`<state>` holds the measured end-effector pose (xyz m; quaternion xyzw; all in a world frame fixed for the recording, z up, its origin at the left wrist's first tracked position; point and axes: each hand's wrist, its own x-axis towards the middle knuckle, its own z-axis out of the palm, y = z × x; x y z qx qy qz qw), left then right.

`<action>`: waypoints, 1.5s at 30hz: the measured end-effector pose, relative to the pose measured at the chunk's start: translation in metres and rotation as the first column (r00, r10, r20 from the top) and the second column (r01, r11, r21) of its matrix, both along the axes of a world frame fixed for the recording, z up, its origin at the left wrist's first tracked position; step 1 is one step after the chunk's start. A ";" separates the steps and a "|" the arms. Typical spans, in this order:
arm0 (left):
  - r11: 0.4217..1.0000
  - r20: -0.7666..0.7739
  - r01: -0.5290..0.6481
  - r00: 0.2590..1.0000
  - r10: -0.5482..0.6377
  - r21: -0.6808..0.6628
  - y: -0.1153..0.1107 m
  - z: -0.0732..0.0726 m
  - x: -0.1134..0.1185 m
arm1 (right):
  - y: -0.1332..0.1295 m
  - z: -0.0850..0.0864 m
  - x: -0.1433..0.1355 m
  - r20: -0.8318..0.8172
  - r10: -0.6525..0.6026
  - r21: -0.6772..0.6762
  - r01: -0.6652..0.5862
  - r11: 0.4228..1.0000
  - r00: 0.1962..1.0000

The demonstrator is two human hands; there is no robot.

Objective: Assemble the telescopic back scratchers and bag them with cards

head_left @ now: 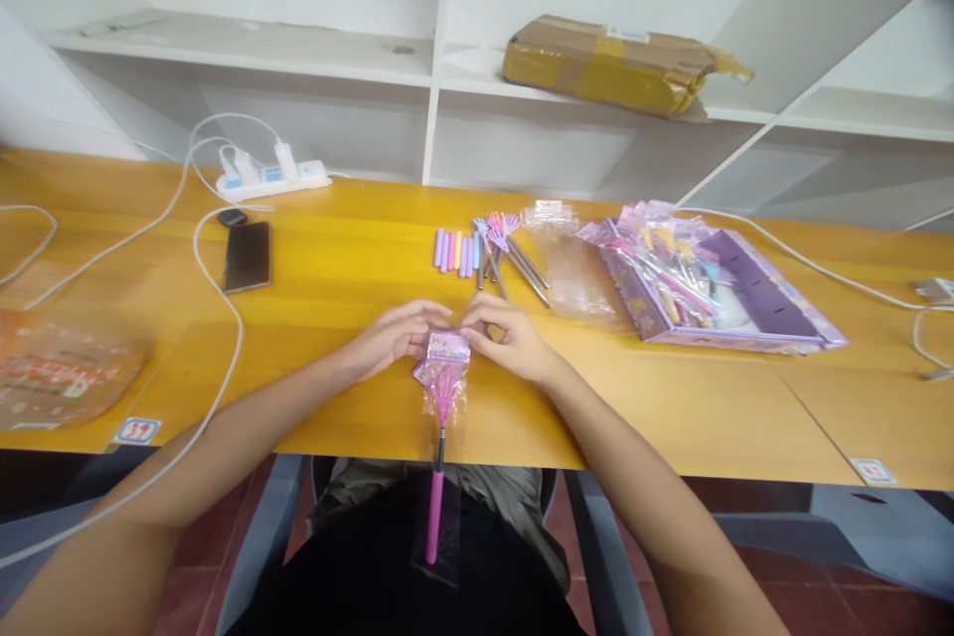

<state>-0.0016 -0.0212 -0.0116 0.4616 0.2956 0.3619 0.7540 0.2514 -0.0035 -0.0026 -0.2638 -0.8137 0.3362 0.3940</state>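
Note:
A pink telescopic back scratcher (434, 512) lies inside a clear plastic bag with a purple printed header card (448, 348). It hangs over the table's front edge, claw end up. My right hand (511, 338) pinches the top right corner of the bag between thumb and fingertips. At the bag's top left, my left hand (394, 336) has its fingers curled against the edge; its thumb is partly hidden. Another small printed card (419, 373) peeks out behind the bag. Beyond my hands lie loose back scratchers (514, 253) with metal rods, beside a row of coloured handles (456, 251).
Clear empty bags (570, 268) lie right of the scratchers. A purple box (767, 293) holds packaged scratchers. At left are a phone (248, 255), a power strip (273, 179), trailing white cables and an orange package (64, 373). A taped parcel (611, 65) sits on the shelf.

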 end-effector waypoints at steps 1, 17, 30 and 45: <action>1.000 -0.014 0.010 1.000 -0.010 -0.010 0.000 -0.001 0.000 | 0.000 0.000 0.000 0.009 0.018 -0.002 -0.018 1.000 1.000; 0.958 -0.337 0.123 0.941 -0.029 0.260 0.000 -0.003 0.000 | -0.003 -0.017 -0.006 0.039 0.124 -0.290 -0.108 0.951 0.991; 0.947 -0.397 0.104 0.917 0.027 0.304 -0.004 -0.007 0.002 | -0.005 -0.021 -0.006 0.091 0.242 -0.328 -0.200 0.923 0.966; 0.954 -0.386 0.148 0.922 -0.038 0.259 -0.012 -0.002 0.006 | 0.004 -0.017 -0.002 -0.141 0.283 -0.518 -0.314 0.795 0.949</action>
